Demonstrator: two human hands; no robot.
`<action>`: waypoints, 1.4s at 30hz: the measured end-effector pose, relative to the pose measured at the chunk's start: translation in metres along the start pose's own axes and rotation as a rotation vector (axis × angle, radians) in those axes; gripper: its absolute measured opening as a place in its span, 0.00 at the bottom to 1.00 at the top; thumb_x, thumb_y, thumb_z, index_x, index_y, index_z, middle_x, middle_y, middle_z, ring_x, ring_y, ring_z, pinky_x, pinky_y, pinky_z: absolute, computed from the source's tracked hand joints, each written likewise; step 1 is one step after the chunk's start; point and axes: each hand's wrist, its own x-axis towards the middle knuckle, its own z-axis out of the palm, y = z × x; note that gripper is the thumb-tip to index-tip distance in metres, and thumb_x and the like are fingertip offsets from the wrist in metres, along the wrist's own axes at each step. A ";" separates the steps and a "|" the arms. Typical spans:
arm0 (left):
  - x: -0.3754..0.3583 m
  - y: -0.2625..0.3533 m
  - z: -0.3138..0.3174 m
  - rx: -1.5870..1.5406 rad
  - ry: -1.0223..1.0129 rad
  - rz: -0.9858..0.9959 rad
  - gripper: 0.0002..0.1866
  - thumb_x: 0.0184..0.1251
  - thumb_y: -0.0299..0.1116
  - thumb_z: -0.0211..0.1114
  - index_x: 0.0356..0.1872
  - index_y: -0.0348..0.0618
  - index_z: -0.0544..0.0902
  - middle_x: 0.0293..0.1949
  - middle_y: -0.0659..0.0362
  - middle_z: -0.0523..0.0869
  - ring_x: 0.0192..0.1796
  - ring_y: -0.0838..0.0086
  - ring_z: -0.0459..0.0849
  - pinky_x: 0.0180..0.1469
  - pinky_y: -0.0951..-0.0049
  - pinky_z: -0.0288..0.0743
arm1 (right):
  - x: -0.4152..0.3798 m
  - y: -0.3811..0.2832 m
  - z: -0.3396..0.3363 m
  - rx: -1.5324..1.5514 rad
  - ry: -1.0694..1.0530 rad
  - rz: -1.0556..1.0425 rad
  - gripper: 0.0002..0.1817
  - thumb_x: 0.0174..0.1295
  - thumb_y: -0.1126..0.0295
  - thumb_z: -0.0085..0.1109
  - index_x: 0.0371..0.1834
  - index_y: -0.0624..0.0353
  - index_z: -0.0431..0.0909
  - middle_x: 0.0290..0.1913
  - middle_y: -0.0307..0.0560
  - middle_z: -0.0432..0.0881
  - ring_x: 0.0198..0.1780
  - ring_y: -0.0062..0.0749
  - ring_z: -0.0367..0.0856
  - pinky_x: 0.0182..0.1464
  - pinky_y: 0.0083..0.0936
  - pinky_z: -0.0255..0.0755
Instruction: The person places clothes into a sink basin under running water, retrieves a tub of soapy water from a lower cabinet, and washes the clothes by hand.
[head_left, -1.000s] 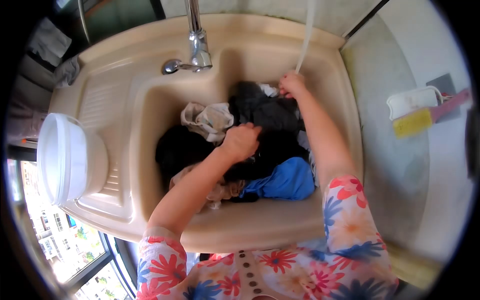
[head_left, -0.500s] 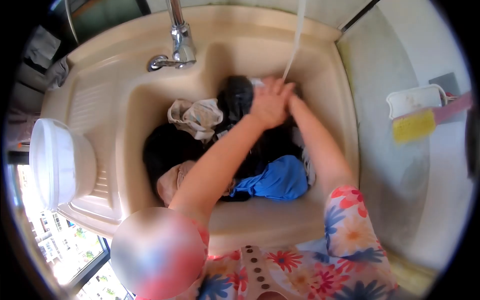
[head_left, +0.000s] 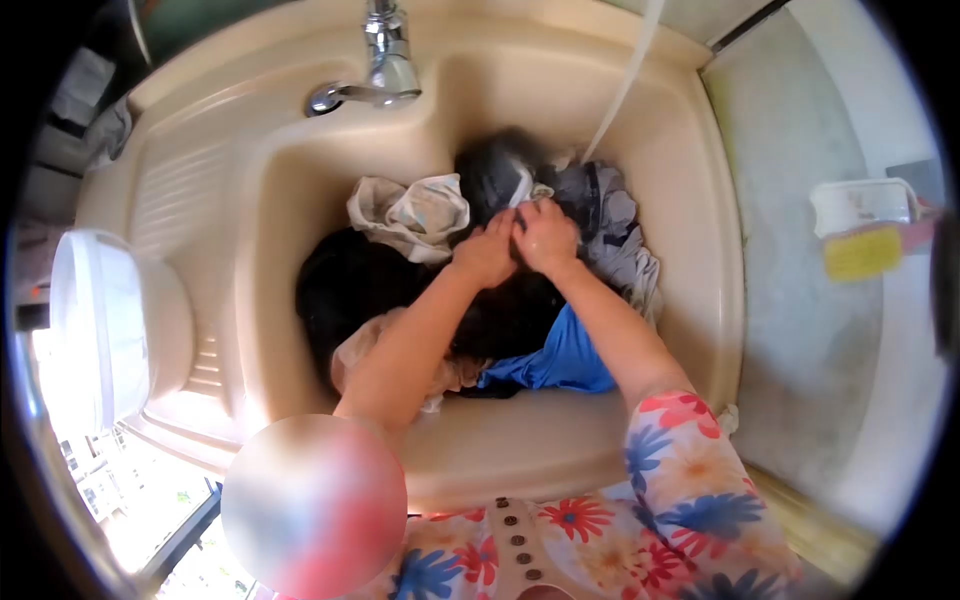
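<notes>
In the sink (head_left: 275,210) lies a heap of wet clothes. My left hand (head_left: 486,253) and my right hand (head_left: 546,237) are side by side over the middle of it, fingers curled and closed on a dark grey garment (head_left: 490,170) with a white strip. Its far part is blurred. Left of my hands is a bunched white cloth (head_left: 410,215), with black clothing (head_left: 355,285) below it. A beige cloth (head_left: 365,345) lies partly under my left forearm. Beside my right forearm is a blue cloth (head_left: 560,355), and a grey garment (head_left: 615,225) rests at the right wall.
A chrome faucet (head_left: 385,75) stands at the back. Water or a pale hose (head_left: 625,80) runs down at the back right. On the ribbed drainboard (head_left: 175,200) sits a white tub (head_left: 125,325). A yellow brush (head_left: 863,252) and a white holder (head_left: 865,205) are at the right wall.
My hands have moved nearer me, from overlapping under the stream to side by side on the dark grey garment. The grey garment at the right is now uncovered.
</notes>
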 end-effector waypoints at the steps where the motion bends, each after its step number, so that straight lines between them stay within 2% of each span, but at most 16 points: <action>1: 0.001 0.005 -0.006 0.005 0.002 -0.030 0.45 0.49 0.41 0.64 0.66 0.43 0.50 0.66 0.51 0.58 0.59 0.51 0.68 0.59 0.61 0.65 | 0.005 0.006 -0.002 0.037 -0.041 0.026 0.16 0.51 0.56 0.55 0.40 0.51 0.75 0.41 0.48 0.74 0.44 0.44 0.75 0.41 0.42 0.70; 4: -0.035 0.008 -0.055 0.178 -0.090 0.176 0.44 0.50 0.43 0.64 0.67 0.46 0.51 0.66 0.50 0.57 0.59 0.50 0.68 0.58 0.62 0.66 | 0.033 0.043 -0.018 0.352 -0.384 0.129 0.18 0.51 0.53 0.59 0.41 0.52 0.78 0.42 0.49 0.79 0.44 0.39 0.78 0.45 0.33 0.71; 5: -0.055 0.004 -0.077 0.300 0.050 0.094 0.45 0.49 0.46 0.65 0.67 0.46 0.50 0.66 0.48 0.56 0.60 0.49 0.67 0.59 0.60 0.65 | 0.053 0.068 -0.026 0.577 -0.556 0.229 0.19 0.51 0.53 0.60 0.41 0.52 0.79 0.42 0.49 0.80 0.43 0.37 0.79 0.46 0.30 0.71; 7: -0.091 -0.014 -0.114 0.544 0.323 -0.054 0.49 0.46 0.51 0.66 0.68 0.48 0.49 0.65 0.44 0.55 0.61 0.47 0.64 0.59 0.57 0.63 | 0.081 0.104 -0.056 0.522 -0.207 0.273 0.19 0.51 0.53 0.61 0.40 0.56 0.81 0.38 0.50 0.82 0.40 0.32 0.79 0.45 0.26 0.71; 10: -0.068 -0.060 -0.089 -0.053 0.121 -0.324 0.57 0.35 0.61 0.69 0.68 0.49 0.50 0.65 0.44 0.55 0.67 0.45 0.52 0.63 0.46 0.51 | 0.105 0.112 -0.034 0.892 -0.344 0.381 0.31 0.50 0.47 0.61 0.49 0.61 0.76 0.47 0.55 0.79 0.49 0.36 0.77 0.51 0.27 0.69; 11: -0.060 -0.055 -0.073 0.178 0.046 -0.340 0.65 0.27 0.68 0.69 0.68 0.48 0.47 0.65 0.40 0.53 0.68 0.45 0.50 0.63 0.41 0.47 | 0.109 0.098 -0.003 0.648 -0.310 0.383 0.44 0.46 0.39 0.60 0.57 0.65 0.68 0.56 0.60 0.71 0.58 0.43 0.70 0.59 0.29 0.63; 12: -0.053 -0.050 -0.064 0.237 0.079 -0.336 0.61 0.29 0.66 0.68 0.67 0.46 0.52 0.64 0.38 0.55 0.65 0.42 0.55 0.62 0.43 0.51 | 0.112 0.079 0.015 0.438 -0.529 0.347 0.50 0.44 0.32 0.53 0.62 0.63 0.61 0.63 0.59 0.64 0.64 0.47 0.62 0.64 0.34 0.56; 14: -0.041 -0.045 -0.048 0.347 0.056 -0.368 0.51 0.35 0.61 0.66 0.62 0.43 0.61 0.61 0.37 0.60 0.61 0.41 0.62 0.60 0.46 0.56 | 0.111 0.030 0.008 0.194 -0.615 0.324 0.48 0.49 0.30 0.42 0.63 0.60 0.61 0.63 0.54 0.65 0.64 0.46 0.63 0.64 0.32 0.56; 17: -0.028 -0.045 -0.044 0.395 0.040 -0.403 0.33 0.43 0.48 0.63 0.51 0.39 0.73 0.56 0.41 0.69 0.58 0.47 0.68 0.57 0.49 0.60 | 0.082 0.007 0.004 0.440 -0.556 0.197 0.35 0.49 0.38 0.48 0.41 0.63 0.77 0.43 0.60 0.79 0.47 0.50 0.77 0.49 0.36 0.69; 20: -0.031 -0.055 -0.044 0.304 0.205 -0.315 0.16 0.47 0.33 0.57 0.38 0.36 0.81 0.42 0.46 0.81 0.47 0.56 0.79 0.51 0.59 0.70 | 0.017 -0.020 -0.026 0.385 -0.322 0.057 0.27 0.47 0.46 0.51 0.25 0.64 0.78 0.28 0.60 0.79 0.36 0.55 0.78 0.39 0.42 0.71; 25: -0.068 0.009 -0.071 0.151 0.159 -0.244 0.12 0.43 0.32 0.58 0.28 0.37 0.83 0.35 0.44 0.82 0.40 0.55 0.82 0.44 0.63 0.76 | -0.059 -0.023 -0.119 0.505 -0.217 0.127 0.25 0.48 0.48 0.51 0.24 0.65 0.76 0.23 0.62 0.77 0.29 0.56 0.77 0.34 0.41 0.71; 30: -0.078 0.027 -0.135 -0.417 0.566 -0.327 0.22 0.39 0.41 0.64 0.39 0.43 0.81 0.37 0.47 0.83 0.43 0.57 0.81 0.47 0.64 0.74 | -0.088 0.009 -0.159 0.958 -0.042 0.432 0.10 0.56 0.66 0.57 0.30 0.63 0.80 0.26 0.35 0.80 0.29 0.17 0.73 0.33 0.19 0.68; 33: -0.076 0.014 -0.185 -0.449 0.617 -0.423 0.23 0.39 0.41 0.64 0.40 0.40 0.81 0.38 0.47 0.83 0.45 0.57 0.81 0.49 0.65 0.73 | -0.085 0.007 -0.162 1.293 0.123 0.543 0.12 0.58 0.64 0.58 0.28 0.63 0.79 0.24 0.34 0.78 0.27 0.15 0.71 0.31 0.14 0.65; 37: -0.051 -0.003 -0.166 -0.311 0.564 -0.672 0.18 0.45 0.37 0.59 0.38 0.39 0.82 0.41 0.47 0.82 0.47 0.55 0.80 0.49 0.64 0.73 | -0.054 0.000 -0.155 1.189 0.214 0.492 0.13 0.58 0.63 0.58 0.27 0.63 0.79 0.23 0.35 0.77 0.26 0.14 0.69 0.29 0.15 0.64; 41: -0.041 -0.031 -0.117 -0.253 0.476 -0.663 0.19 0.49 0.37 0.57 0.43 0.39 0.78 0.41 0.45 0.81 0.46 0.53 0.79 0.49 0.61 0.73 | 0.004 -0.052 -0.145 1.025 0.333 0.263 0.12 0.58 0.65 0.58 0.32 0.66 0.79 0.29 0.36 0.80 0.31 0.17 0.72 0.37 0.19 0.68; 42: -0.039 -0.042 -0.106 -0.173 0.419 -0.604 0.22 0.49 0.39 0.58 0.46 0.39 0.76 0.43 0.45 0.80 0.47 0.54 0.79 0.49 0.61 0.72 | 0.017 -0.069 -0.139 0.901 0.377 0.217 0.16 0.55 0.59 0.59 0.29 0.64 0.78 0.24 0.45 0.81 0.26 0.26 0.76 0.32 0.27 0.69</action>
